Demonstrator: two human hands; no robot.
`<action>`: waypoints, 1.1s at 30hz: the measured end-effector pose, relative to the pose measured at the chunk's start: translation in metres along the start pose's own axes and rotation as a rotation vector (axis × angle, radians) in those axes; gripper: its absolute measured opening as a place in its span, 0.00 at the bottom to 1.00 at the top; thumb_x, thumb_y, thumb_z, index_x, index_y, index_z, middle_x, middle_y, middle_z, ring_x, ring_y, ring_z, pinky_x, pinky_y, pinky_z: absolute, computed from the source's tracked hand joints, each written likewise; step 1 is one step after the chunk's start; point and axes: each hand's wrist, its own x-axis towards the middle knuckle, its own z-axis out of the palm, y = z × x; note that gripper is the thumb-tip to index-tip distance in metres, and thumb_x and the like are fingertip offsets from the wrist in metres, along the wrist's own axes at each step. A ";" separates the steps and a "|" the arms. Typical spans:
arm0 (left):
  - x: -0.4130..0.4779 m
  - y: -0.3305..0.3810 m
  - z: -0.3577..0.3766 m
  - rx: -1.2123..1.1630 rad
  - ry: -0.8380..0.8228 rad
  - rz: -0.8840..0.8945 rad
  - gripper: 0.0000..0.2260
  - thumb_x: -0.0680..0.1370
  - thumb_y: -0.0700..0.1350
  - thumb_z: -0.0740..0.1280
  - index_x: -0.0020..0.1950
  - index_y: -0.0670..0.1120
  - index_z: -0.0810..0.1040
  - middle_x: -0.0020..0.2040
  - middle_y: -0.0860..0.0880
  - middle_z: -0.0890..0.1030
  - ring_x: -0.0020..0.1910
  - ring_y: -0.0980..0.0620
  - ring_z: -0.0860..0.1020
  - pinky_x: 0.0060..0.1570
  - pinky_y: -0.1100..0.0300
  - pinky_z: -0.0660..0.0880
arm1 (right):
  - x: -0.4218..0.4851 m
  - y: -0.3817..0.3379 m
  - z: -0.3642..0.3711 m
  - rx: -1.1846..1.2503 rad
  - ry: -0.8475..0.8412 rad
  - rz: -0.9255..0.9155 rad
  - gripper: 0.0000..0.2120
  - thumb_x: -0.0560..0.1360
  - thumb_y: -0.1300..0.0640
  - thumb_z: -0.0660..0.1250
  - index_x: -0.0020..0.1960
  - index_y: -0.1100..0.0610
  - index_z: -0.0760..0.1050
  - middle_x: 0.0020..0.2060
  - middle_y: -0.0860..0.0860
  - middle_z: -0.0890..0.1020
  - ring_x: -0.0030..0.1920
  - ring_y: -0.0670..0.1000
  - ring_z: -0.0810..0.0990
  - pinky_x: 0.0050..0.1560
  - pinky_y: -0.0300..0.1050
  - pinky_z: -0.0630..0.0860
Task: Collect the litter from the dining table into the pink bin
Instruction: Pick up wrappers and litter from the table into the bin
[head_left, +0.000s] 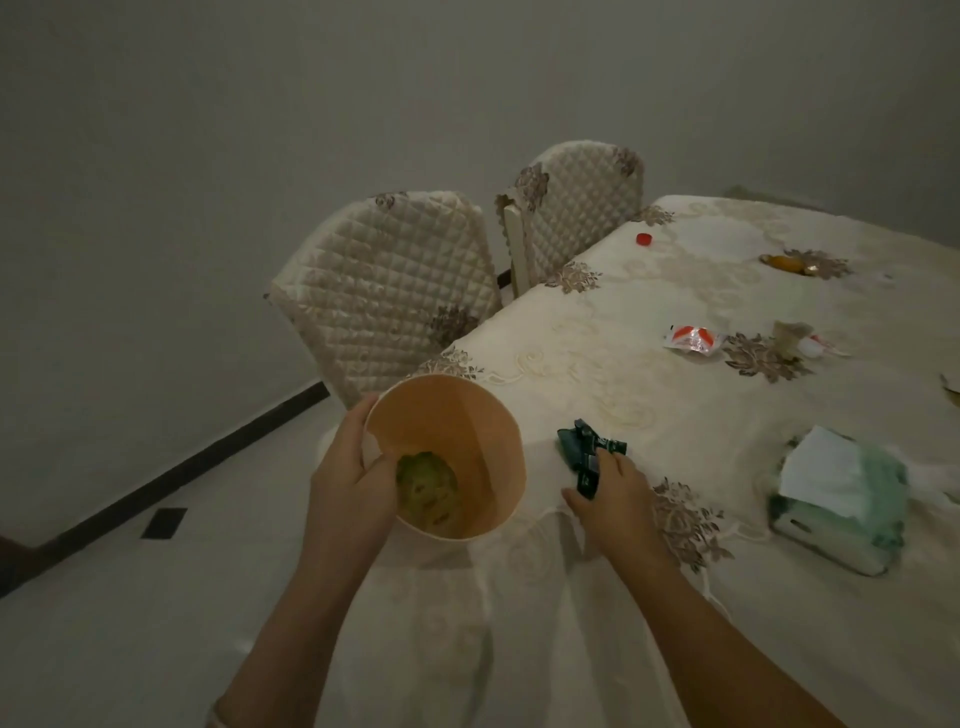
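My left hand (353, 467) grips the rim of the pink bin (483, 426), held tilted at the table's near corner. A crumpled green wrapper (428, 486) lies inside it. My right hand (615, 499) is closed on a dark green wrapper (584, 447) resting on the tablecloth just right of the bin. Farther along the dining table (649, 405) lie a red and white packet (693, 339), a red bottle cap (644, 239), an orange wrapper (784, 262) and a small beige and white scrap (797, 340).
A pack of tissues (841, 499) in a green wrapper lies at the table's right near edge. Two quilted chairs (384, 291) (576, 208) stand against the table's far left side. A pale tiled floor lies to the left, with a dark skirting strip along the wall.
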 end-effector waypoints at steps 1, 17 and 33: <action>0.010 0.001 -0.001 0.002 -0.022 0.008 0.19 0.76 0.41 0.61 0.61 0.62 0.70 0.52 0.65 0.74 0.56 0.57 0.72 0.54 0.55 0.70 | 0.007 -0.003 0.004 -0.015 0.000 0.033 0.33 0.71 0.50 0.68 0.69 0.60 0.59 0.68 0.60 0.66 0.66 0.61 0.64 0.65 0.56 0.66; 0.077 -0.002 0.007 -0.034 -0.246 0.055 0.20 0.77 0.41 0.60 0.66 0.58 0.70 0.57 0.61 0.76 0.54 0.63 0.73 0.51 0.61 0.71 | -0.010 -0.066 -0.053 0.546 0.711 0.042 0.08 0.74 0.63 0.64 0.52 0.59 0.78 0.42 0.55 0.82 0.39 0.44 0.77 0.39 0.30 0.71; 0.001 0.006 0.016 -0.018 -0.398 0.102 0.23 0.78 0.38 0.57 0.70 0.55 0.65 0.72 0.52 0.67 0.69 0.54 0.64 0.65 0.54 0.65 | -0.125 -0.035 -0.089 0.459 0.522 -0.055 0.07 0.72 0.59 0.68 0.50 0.52 0.79 0.42 0.43 0.81 0.43 0.43 0.79 0.43 0.32 0.74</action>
